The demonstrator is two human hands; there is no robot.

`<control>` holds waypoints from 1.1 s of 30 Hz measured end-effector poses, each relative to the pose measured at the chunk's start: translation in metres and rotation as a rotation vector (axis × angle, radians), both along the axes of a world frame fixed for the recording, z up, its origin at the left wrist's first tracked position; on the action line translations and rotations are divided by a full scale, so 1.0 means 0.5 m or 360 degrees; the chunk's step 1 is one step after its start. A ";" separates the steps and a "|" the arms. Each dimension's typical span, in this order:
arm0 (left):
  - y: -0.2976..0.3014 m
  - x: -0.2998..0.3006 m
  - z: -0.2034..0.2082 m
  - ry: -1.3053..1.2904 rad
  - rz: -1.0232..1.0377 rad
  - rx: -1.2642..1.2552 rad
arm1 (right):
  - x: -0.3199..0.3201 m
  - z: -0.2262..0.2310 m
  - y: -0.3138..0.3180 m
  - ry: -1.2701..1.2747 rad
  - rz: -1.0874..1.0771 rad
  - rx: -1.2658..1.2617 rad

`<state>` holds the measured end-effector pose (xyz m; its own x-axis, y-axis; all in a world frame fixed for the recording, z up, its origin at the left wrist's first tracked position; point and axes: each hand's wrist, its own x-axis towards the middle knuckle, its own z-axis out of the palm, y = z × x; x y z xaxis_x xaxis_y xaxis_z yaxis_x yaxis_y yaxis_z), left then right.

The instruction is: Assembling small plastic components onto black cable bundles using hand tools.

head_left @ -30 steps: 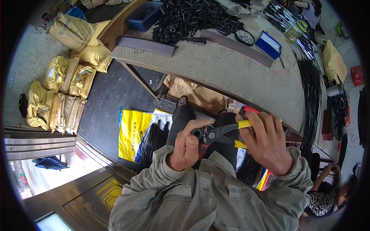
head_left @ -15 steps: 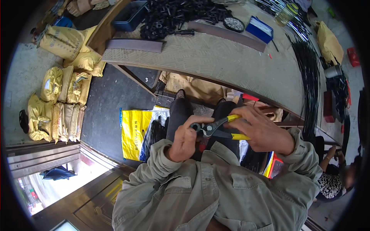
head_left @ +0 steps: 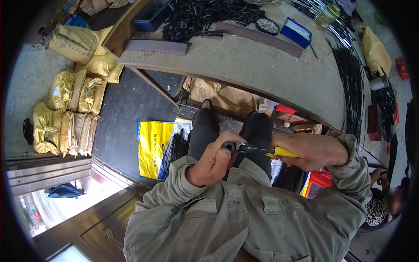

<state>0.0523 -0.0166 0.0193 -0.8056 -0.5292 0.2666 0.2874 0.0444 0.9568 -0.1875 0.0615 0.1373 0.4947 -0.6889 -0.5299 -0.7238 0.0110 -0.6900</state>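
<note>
In my left hand (head_left: 209, 162), thumb and fingers pinch a small dark part with a round, ring-like end (head_left: 228, 146). Yellow-handled pliers (head_left: 255, 149) are gripped in my right hand (head_left: 312, 150), turned edge-on. The plier head meets the dark part or lies right beside it; actual contact cannot be made out. Both hands are over my lap, close together. A heap of similar black parts (head_left: 192, 19) lies on the far side of the workbench (head_left: 270, 72).
On the bench are a blue bin (head_left: 150, 19), a blue box (head_left: 297, 32), a round dish (head_left: 267, 26) and long black strips (head_left: 349, 83). Yellow sacks (head_left: 61, 124) stand on the left floor. A yellow bag (head_left: 155, 146) lies near my legs. Another person (head_left: 377, 209) sits at right.
The pliers have turned from face-on, handles apart, to edge-on, and my right hand has wrapped round the handles. My left hand keeps the dark part, barely moving.
</note>
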 end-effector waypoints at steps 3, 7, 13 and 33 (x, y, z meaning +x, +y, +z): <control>0.006 0.001 0.000 -0.0015 0.0282 0.0007 | 0.030 -0.049 0.008 -0.0163 -0.0185 -0.0346; -0.061 0.068 0.010 0.0286 0.1317 0.0134 | 0.041 -0.091 -0.014 0.0276 -0.0540 -0.1297; -0.046 0.448 0.222 0.1255 0.1965 -0.0302 | -0.226 -0.217 -0.037 0.1444 -0.0746 -0.1496; -0.166 0.405 -0.673 -0.2825 0.1600 -0.0150 | -0.074 -0.261 0.103 0.1312 -0.0823 -0.1774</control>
<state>0.2548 -0.0995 -0.3173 0.3491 -0.8964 -0.2731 -0.9191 -0.3843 0.0865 -0.2243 0.1128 0.0066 -0.0973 -0.9216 0.3757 -0.9875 0.1363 0.0788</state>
